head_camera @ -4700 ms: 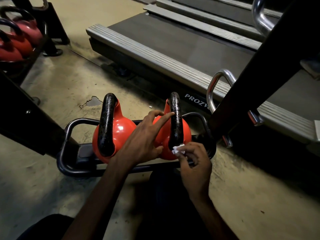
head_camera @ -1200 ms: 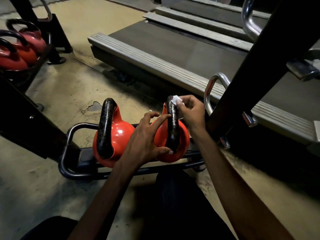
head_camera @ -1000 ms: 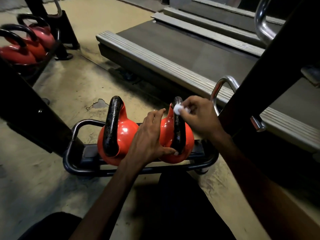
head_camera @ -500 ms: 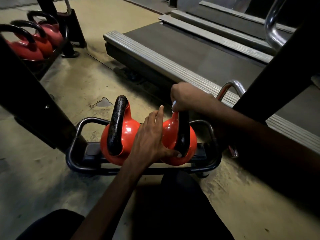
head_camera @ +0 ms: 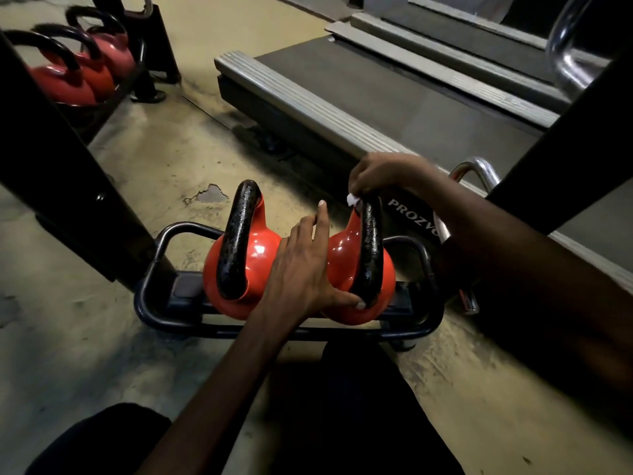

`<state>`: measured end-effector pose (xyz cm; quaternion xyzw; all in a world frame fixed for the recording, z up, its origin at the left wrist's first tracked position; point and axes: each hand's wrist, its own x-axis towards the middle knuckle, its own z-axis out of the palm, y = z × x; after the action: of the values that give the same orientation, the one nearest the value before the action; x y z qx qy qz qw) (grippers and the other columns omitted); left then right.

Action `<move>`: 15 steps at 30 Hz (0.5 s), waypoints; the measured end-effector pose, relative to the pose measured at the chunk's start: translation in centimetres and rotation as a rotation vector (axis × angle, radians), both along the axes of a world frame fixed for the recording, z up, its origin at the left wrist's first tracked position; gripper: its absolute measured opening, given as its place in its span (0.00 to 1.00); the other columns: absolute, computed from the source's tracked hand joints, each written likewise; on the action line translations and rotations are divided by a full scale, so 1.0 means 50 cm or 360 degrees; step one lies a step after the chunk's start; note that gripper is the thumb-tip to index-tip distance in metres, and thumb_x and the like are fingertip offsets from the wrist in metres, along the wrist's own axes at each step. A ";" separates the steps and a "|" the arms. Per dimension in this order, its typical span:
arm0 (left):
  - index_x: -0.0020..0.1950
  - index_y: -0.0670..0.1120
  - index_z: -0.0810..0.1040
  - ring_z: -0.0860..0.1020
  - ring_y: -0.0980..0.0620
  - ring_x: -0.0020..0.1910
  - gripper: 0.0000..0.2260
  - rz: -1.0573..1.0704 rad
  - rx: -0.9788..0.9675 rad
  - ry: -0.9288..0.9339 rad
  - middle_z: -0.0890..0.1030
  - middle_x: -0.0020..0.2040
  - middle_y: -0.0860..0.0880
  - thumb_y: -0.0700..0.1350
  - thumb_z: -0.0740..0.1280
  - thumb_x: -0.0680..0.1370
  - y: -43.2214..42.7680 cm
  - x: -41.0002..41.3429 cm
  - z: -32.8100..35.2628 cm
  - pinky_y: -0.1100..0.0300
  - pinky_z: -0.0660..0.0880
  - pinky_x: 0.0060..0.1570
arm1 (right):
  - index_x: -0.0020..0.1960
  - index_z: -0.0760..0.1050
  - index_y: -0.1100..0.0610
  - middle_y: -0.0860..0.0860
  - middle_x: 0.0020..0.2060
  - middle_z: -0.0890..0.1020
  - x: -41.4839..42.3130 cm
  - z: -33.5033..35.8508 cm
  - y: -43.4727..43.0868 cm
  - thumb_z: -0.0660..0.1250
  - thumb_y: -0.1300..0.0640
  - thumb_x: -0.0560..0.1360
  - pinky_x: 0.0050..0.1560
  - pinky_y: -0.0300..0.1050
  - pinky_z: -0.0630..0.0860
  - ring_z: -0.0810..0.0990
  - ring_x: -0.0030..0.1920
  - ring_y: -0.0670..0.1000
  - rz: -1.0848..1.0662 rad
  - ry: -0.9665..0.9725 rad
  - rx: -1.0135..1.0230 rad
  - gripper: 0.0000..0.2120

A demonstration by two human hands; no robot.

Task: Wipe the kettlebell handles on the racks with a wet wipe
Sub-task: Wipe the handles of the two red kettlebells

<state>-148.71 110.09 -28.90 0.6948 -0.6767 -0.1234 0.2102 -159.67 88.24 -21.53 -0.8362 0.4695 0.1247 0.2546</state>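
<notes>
Right of frame centre, our right hand [head_camera: 383,173] fingers pinch a small white wet wipe [head_camera: 352,199] against the top of the rough black handle [head_camera: 371,248] of the right-hand glossy red kettlebell [head_camera: 340,246]. Our left hand [head_camera: 301,269], fingers straight, rests on its body in the low black tubular rack [head_camera: 161,303].

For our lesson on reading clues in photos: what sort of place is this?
Most likely a gym: red kettlebells sit on a low rack, more kettlebells stand further off, and a treadmill lies beside them.

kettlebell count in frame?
5. Near rack: left kettlebell, right kettlebell. Far rack, upper left: front kettlebell, middle kettlebell, rear kettlebell. Black post may hide more.
</notes>
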 end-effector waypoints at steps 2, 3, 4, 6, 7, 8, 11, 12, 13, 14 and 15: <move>0.82 0.45 0.38 0.64 0.45 0.72 0.72 -0.0022 -0.0011 -0.0014 0.60 0.76 0.44 0.69 0.80 0.54 -0.001 -0.002 0.000 0.51 0.67 0.69 | 0.49 0.86 0.55 0.54 0.40 0.83 -0.032 -0.030 -0.033 0.70 0.56 0.74 0.32 0.40 0.74 0.76 0.33 0.47 -0.0308 -0.0215 0.0304 0.07; 0.82 0.45 0.38 0.65 0.45 0.71 0.72 -0.0035 -0.0017 -0.0021 0.61 0.76 0.45 0.69 0.80 0.54 -0.002 -0.004 0.000 0.51 0.68 0.68 | 0.48 0.86 0.53 0.52 0.38 0.81 -0.046 -0.048 -0.041 0.69 0.55 0.74 0.28 0.36 0.70 0.74 0.31 0.46 -0.0418 -0.0279 0.0406 0.08; 0.82 0.45 0.38 0.66 0.46 0.71 0.72 -0.0046 -0.0020 -0.0026 0.61 0.75 0.45 0.69 0.80 0.54 -0.003 -0.005 0.001 0.51 0.68 0.67 | 0.48 0.87 0.51 0.50 0.38 0.80 -0.060 -0.071 -0.051 0.70 0.53 0.72 0.29 0.35 0.67 0.73 0.31 0.46 -0.0503 -0.0334 0.0485 0.08; 0.82 0.45 0.39 0.67 0.46 0.70 0.72 -0.0061 -0.0019 -0.0022 0.62 0.74 0.45 0.68 0.81 0.54 -0.004 -0.005 0.003 0.51 0.68 0.66 | 0.49 0.87 0.53 0.53 0.45 0.82 -0.087 -0.111 -0.062 0.73 0.51 0.66 0.39 0.37 0.70 0.78 0.42 0.50 -0.0676 -0.0511 0.0602 0.13; 0.83 0.45 0.40 0.67 0.46 0.69 0.72 -0.0067 -0.0018 -0.0017 0.62 0.74 0.45 0.68 0.81 0.54 -0.005 -0.003 0.003 0.51 0.68 0.66 | 0.49 0.86 0.56 0.55 0.48 0.82 -0.098 -0.122 -0.061 0.74 0.53 0.66 0.45 0.39 0.73 0.79 0.47 0.51 -0.0743 -0.0651 0.0655 0.13; 0.83 0.45 0.40 0.67 0.46 0.69 0.72 -0.0075 -0.0013 -0.0012 0.62 0.74 0.45 0.68 0.81 0.54 -0.005 -0.002 0.002 0.51 0.68 0.67 | 0.49 0.85 0.58 0.56 0.49 0.82 -0.106 -0.126 -0.056 0.74 0.56 0.69 0.47 0.39 0.75 0.80 0.48 0.51 -0.0792 -0.0806 0.0690 0.10; 0.83 0.45 0.40 0.66 0.46 0.70 0.72 -0.0098 0.0014 -0.0005 0.61 0.75 0.45 0.68 0.81 0.54 -0.007 -0.002 0.004 0.52 0.67 0.68 | 0.47 0.80 0.60 0.56 0.44 0.82 -0.127 -0.124 -0.025 0.68 0.68 0.75 0.43 0.37 0.80 0.81 0.43 0.48 -0.0828 -0.1149 0.0680 0.06; 0.83 0.45 0.40 0.66 0.46 0.70 0.71 -0.0101 0.0017 -0.0005 0.61 0.75 0.45 0.67 0.81 0.55 -0.007 -0.001 0.004 0.51 0.67 0.68 | 0.46 0.79 0.60 0.55 0.42 0.82 -0.131 -0.123 -0.011 0.66 0.70 0.75 0.42 0.36 0.80 0.81 0.41 0.48 -0.0811 -0.1201 0.0616 0.07; 0.83 0.46 0.40 0.66 0.46 0.70 0.71 -0.0108 0.0013 -0.0004 0.61 0.75 0.45 0.67 0.81 0.55 -0.007 -0.001 0.003 0.51 0.68 0.68 | 0.46 0.78 0.60 0.55 0.40 0.81 -0.134 -0.120 0.006 0.66 0.71 0.76 0.40 0.35 0.81 0.81 0.39 0.47 -0.0788 -0.1245 0.0526 0.08; 0.83 0.46 0.41 0.67 0.46 0.69 0.71 -0.0118 0.0006 -0.0002 0.62 0.75 0.46 0.67 0.81 0.54 -0.007 0.000 0.002 0.50 0.69 0.67 | 0.46 0.78 0.60 0.55 0.39 0.82 -0.137 -0.120 0.021 0.66 0.70 0.77 0.39 0.34 0.80 0.81 0.37 0.46 -0.0752 -0.1269 0.0387 0.07; 0.83 0.47 0.42 0.67 0.46 0.69 0.71 -0.0136 -0.0001 0.0007 0.62 0.74 0.46 0.67 0.81 0.54 -0.008 0.001 0.001 0.49 0.69 0.67 | 0.46 0.78 0.61 0.55 0.37 0.82 -0.140 -0.119 0.039 0.68 0.68 0.77 0.38 0.34 0.79 0.81 0.35 0.45 -0.0709 -0.1267 0.0203 0.04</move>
<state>-148.68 109.69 -28.83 0.6650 -0.7052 -0.1335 0.2064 -166.68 90.19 -27.46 -0.6804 0.4949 -0.2353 0.4866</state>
